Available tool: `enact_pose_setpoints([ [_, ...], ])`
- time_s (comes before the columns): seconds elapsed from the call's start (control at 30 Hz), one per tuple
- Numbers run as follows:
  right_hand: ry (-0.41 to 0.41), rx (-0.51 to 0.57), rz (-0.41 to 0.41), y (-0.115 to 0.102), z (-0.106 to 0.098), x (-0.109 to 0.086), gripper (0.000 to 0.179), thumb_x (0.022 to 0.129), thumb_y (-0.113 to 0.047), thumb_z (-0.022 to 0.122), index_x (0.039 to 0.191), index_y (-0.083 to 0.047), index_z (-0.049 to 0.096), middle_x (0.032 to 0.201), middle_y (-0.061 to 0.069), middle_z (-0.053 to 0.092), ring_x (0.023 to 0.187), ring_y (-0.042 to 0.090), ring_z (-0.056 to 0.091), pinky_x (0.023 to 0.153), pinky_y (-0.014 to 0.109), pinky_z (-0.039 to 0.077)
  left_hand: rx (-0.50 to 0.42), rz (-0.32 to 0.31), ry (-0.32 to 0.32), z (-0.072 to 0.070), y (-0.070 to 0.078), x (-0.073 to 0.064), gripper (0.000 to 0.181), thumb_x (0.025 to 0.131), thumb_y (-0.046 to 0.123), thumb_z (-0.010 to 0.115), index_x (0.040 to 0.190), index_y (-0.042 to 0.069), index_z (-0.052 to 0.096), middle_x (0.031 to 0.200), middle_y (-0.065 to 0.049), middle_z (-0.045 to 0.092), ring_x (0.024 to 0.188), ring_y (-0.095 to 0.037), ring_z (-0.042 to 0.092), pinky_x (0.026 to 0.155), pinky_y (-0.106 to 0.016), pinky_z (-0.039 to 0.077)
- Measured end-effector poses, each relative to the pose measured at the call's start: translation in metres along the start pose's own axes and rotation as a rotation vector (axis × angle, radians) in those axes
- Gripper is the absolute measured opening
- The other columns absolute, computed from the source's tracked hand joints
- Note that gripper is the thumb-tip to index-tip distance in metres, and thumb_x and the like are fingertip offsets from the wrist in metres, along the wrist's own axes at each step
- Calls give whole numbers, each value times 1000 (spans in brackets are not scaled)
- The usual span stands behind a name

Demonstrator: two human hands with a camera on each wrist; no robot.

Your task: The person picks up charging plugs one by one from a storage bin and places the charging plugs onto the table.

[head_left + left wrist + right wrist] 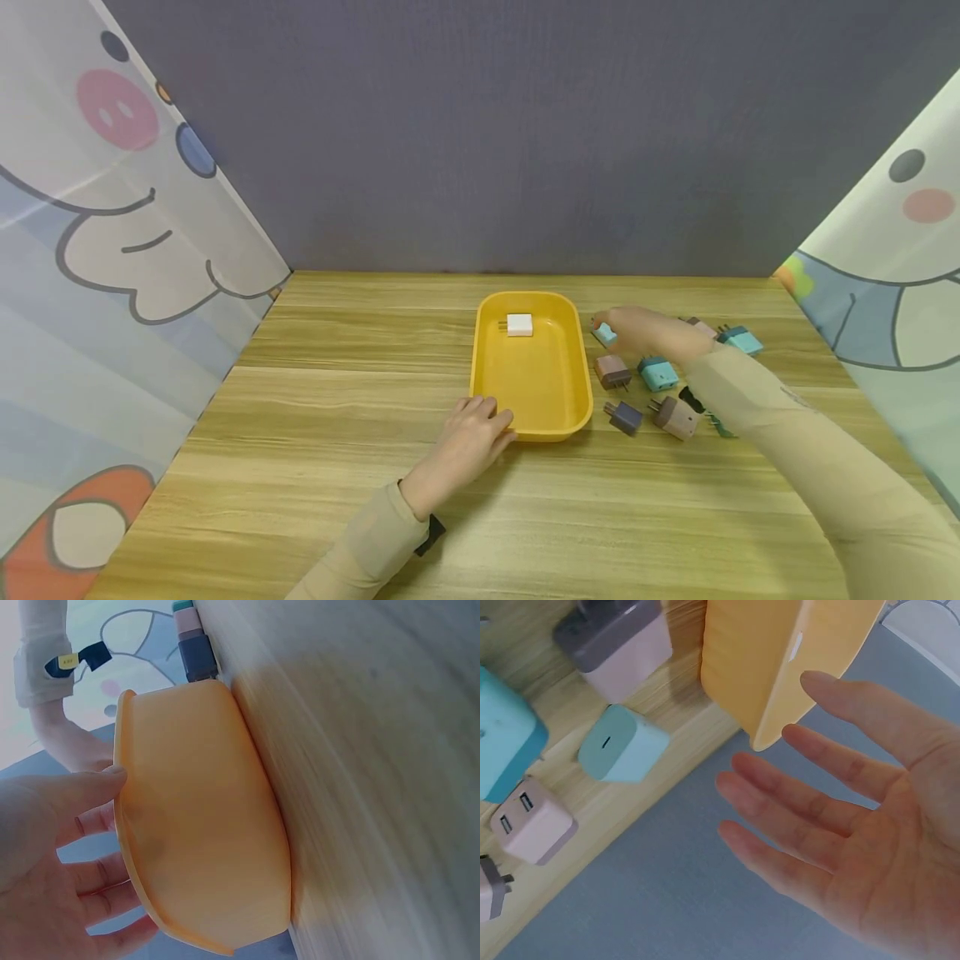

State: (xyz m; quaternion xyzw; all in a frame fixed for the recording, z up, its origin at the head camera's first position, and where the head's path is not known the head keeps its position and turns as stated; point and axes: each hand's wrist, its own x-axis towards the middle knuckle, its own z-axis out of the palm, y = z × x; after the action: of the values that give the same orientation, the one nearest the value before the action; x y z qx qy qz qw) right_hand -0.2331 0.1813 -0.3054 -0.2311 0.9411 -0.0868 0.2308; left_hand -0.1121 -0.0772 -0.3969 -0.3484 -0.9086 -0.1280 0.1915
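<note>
At its near left corner, my left hand [471, 435] grips the rim of a yellow plastic tray [534, 383], thumb [101, 784] on the outer side and fingers over the edge. Inside the tray, toward its far end, lies a white charger plug [519, 325] with its prongs to the left. My right hand [647, 331] hovers over the plugs right of the tray, fingers spread loosely with nothing between them in the right wrist view. Closest to it is a light blue charger plug [622, 746] with one small slot, standing on the table beside the tray.
Right of the tray sit several more charger plugs: a pink and brown one [612, 372], a teal one [658, 374], a navy one [624, 418], a mauve one [678, 418] and another teal one [741, 339]. A grey wall [525, 142] rises behind the wooden table [337, 400].
</note>
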Motion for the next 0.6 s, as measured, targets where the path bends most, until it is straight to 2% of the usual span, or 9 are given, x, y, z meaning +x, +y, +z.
enact_pose_setpoints([
  [0.27, 17, -1, -69, -8, -3, 19, 38, 83, -6, 58, 118, 6, 49, 116, 23, 52, 100, 35, 52, 81, 44, 44, 1, 0, 4, 1, 0, 0, 12, 79, 23, 66, 79, 12, 61, 66, 3, 43, 63, -11, 40, 70, -30, 39],
  [0.47, -25, -28, -61, -15, -6, 38, 40, 83, -5, 56, 120, 5, 46, 110, 20, 55, 81, 22, 54, 70, 34, 44, -3, -4, 5, 0, 0, 0, 12, 79, 22, 66, 79, 13, 59, 66, 4, 43, 63, -11, 40, 70, -30, 39],
  [0.6, -32, -76, -75, -21, -7, 47, 39, 83, -6, 57, 119, 6, 47, 112, 22, 53, 90, 28, 55, 76, 37, 44, -4, -5, 6, 0, 1, 0, 12, 79, 22, 66, 79, 13, 59, 66, 4, 43, 63, -11, 41, 70, -30, 39],
])
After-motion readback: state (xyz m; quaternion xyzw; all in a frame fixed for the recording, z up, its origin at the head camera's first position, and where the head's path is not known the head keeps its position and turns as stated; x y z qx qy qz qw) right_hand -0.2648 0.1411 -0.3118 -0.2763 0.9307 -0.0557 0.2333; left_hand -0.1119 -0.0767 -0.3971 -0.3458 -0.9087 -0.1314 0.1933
